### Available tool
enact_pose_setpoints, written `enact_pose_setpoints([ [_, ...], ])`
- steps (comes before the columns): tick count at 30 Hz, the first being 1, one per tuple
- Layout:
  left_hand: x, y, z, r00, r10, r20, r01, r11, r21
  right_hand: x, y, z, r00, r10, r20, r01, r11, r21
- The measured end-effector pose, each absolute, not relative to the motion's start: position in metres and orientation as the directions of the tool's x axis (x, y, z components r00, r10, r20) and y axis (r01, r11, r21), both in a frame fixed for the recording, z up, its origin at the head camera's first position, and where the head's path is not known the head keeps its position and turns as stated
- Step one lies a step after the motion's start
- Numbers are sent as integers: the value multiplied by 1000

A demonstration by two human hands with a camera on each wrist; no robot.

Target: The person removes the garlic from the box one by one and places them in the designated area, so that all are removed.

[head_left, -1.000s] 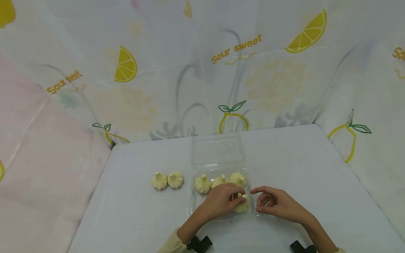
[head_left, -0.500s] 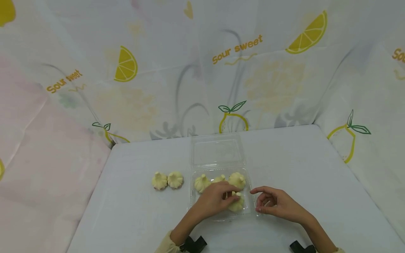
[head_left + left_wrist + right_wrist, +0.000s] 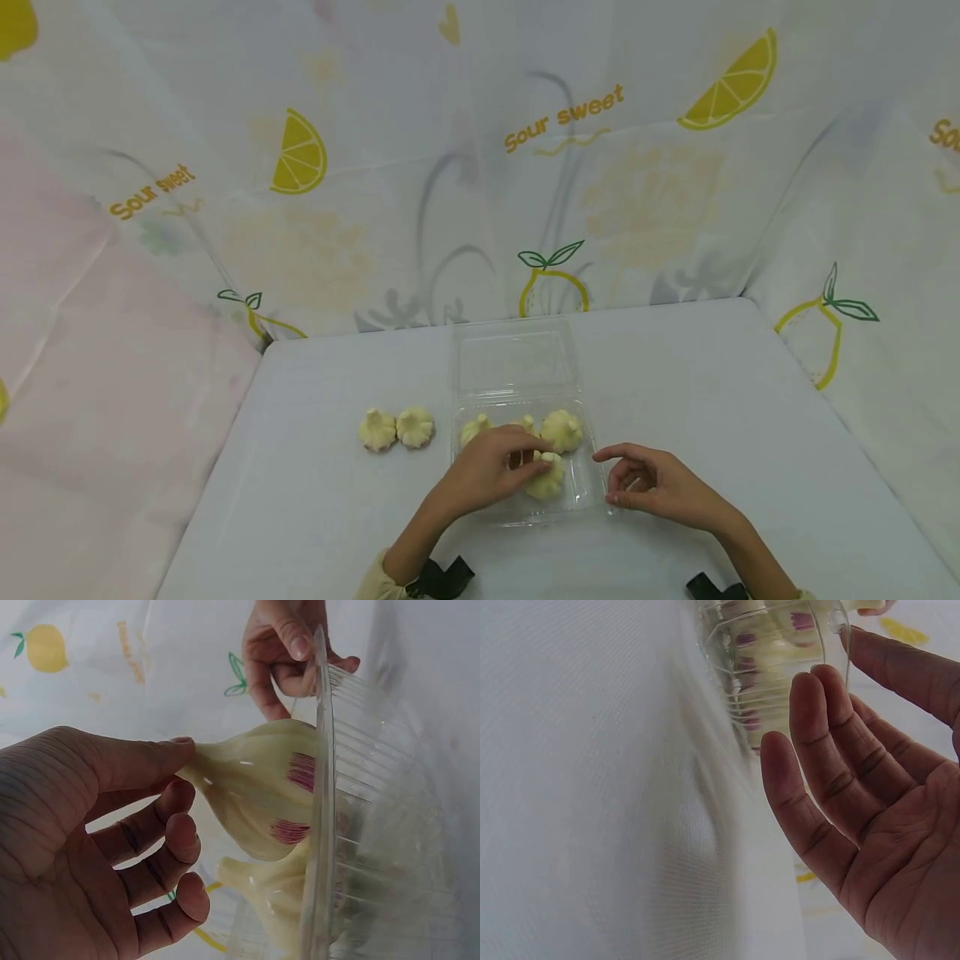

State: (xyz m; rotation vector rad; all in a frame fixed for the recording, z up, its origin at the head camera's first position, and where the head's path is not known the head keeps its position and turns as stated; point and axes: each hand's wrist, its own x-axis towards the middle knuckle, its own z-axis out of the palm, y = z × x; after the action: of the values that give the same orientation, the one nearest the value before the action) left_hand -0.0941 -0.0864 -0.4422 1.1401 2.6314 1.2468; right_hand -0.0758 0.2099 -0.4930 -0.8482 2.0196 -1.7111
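Note:
A clear plastic clamshell box [image 3: 588,475] lies with its lid folded back on the table, garlic bulbs inside it. My left hand [image 3: 483,471] pinches the stem of a garlic bulb [image 3: 547,479] between thumb and index finger, in the front part of the box; the left wrist view shows this bulb [image 3: 259,787] with purple streaks. Behind it sit more bulbs, the right one [image 3: 562,431] in full view and the others partly covered by the left hand. My right hand [image 3: 663,487] stays at the box's right side, fingers loosely bent, thumb close to the rim.
Two garlic bulbs [image 3: 396,429] stand side by side on the white table [image 3: 300,500], left of the box. The transparent lid [image 3: 513,358] reaches back toward the lemon-print curtain [image 3: 450,208] behind the table.
My left hand has moved left with the garlic bulb, from the box's front right toward its middle. The right hand stays in place beside the box.

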Motion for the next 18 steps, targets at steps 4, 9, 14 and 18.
enact_pose_setpoints([
  [4, -93, -90, -439, -736, 619, 273, 600, 410, 687, -76, 210, -493, -758, -643, 106, -210, 87, -974],
  [9, -94, -95, -438, -738, 615, 276, 604, 420, 678, -75, 210, -494, -757, -644, 106, -204, 79, -976],
  [14, -93, -102, -435, -760, 591, 271, 587, 446, 676, -76, 210, -493, -755, -647, 112, -208, 74, -975],
  [18, -94, -108, -435, -771, 570, 284, 583, 451, 676, -76, 210, -493, -757, -645, 109, -206, 77, -975],
])
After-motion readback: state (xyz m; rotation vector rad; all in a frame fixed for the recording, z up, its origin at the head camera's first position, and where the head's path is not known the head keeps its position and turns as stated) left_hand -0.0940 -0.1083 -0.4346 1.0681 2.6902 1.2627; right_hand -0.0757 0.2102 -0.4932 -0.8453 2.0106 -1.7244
